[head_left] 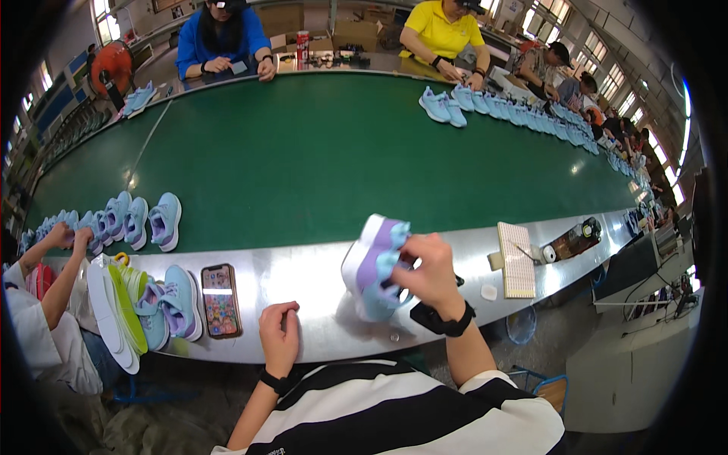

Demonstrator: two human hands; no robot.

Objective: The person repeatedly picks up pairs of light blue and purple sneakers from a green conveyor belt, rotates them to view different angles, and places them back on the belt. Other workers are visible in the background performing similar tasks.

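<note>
My right hand [432,271] grips a light blue and purple sneaker [373,262] by its upper. The shoe is tipped on its side above the metal ledge [318,265], its white sole turned to the left. Loosely curled, my left hand [279,334] is at the near edge of the ledge, thumb and forefinger apart and nothing visible in it. Left of it lies a phone [221,301] with its screen lit. Beyond the phone stands a pair of matching sneakers [180,303] beside white and lime-green insoles [125,307].
A green conveyor belt [288,152] stretches ahead, with rows of sneakers [523,114] far right and more sneakers [164,221] at left. A co-worker's hands [72,236] reach in there. On the right lie a notepad [516,262] and a dark bottle [574,240]. Two people sit opposite.
</note>
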